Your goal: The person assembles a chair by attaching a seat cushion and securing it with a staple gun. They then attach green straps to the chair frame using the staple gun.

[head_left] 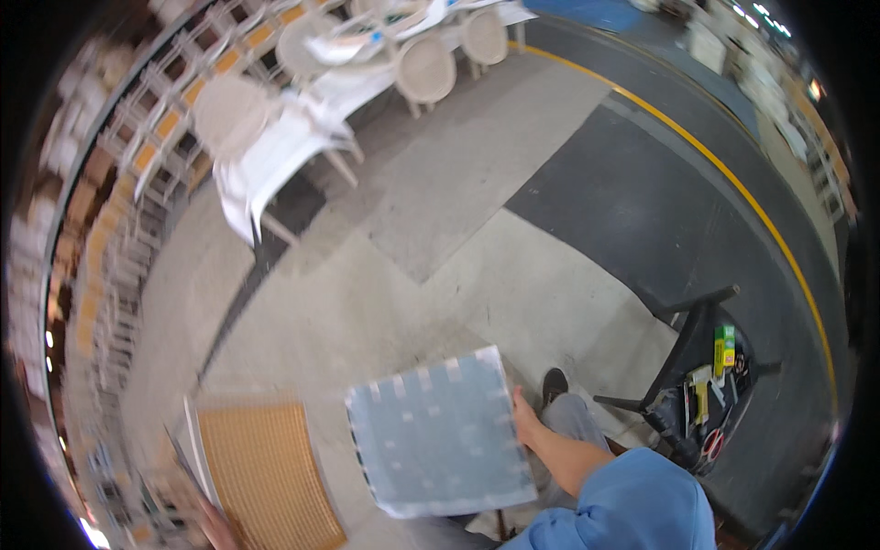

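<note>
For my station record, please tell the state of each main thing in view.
Blue-grey panel: held at right edge by right hand
Woven panel: left hand close, contact unclear
Black chair: tools lying on it
Scissors: lying on chair, open or shut unclear
White-draped chair: standing

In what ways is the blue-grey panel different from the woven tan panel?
The blue-grey panel shows scattered pale patches; the woven tan panel shows a fine grid. The right hand holds the blue-grey panel's edge, while the left hand is beside the woven tan panel. Both look four-sided.
</note>
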`<state>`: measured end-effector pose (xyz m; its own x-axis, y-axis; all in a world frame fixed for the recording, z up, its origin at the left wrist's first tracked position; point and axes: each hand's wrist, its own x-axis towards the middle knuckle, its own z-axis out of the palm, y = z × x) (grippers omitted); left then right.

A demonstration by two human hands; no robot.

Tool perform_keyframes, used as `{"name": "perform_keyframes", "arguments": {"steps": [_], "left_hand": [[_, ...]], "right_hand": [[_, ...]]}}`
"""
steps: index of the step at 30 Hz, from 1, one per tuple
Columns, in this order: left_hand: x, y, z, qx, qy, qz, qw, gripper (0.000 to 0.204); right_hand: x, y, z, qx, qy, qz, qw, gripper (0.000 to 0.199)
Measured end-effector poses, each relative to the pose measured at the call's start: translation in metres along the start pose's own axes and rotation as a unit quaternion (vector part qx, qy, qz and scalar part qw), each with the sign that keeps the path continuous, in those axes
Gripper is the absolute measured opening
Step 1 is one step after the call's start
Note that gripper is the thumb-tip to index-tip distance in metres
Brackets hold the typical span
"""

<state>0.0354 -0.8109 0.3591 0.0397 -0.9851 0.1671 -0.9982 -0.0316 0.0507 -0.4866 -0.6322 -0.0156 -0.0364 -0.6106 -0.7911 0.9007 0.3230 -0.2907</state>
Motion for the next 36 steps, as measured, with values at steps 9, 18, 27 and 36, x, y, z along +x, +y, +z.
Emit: {"name": "perform_keyframes", "arguments": {"steps": [9,18,27,36], "left_hand": [[0.035,0.132,-0.204,0.128,0.053,-0.094,0.986,0.043],[0.135,0.419,-0.211,-0.077,0.04,0.048,0.995,0.048],[0.231,0.627,-0.133,-0.298,-0.023,0.11,0.948,0.054],[0.315,0.945,-0.042,-0.383,-0.062,0.364,0.847,0.062]], "right_hand": [[-0.131,-0.137,0.069,0.097,0.042,-0.095,0.99,0.086],[-0.238,-0.4,0.042,0.212,-0.025,-0.342,0.915,0.071],[-0.307,-0.581,-0.041,0.261,0.107,-0.453,0.846,0.074],[-0.367,-0.593,-0.152,0.358,0.317,-0.601,0.641,0.081]]}}
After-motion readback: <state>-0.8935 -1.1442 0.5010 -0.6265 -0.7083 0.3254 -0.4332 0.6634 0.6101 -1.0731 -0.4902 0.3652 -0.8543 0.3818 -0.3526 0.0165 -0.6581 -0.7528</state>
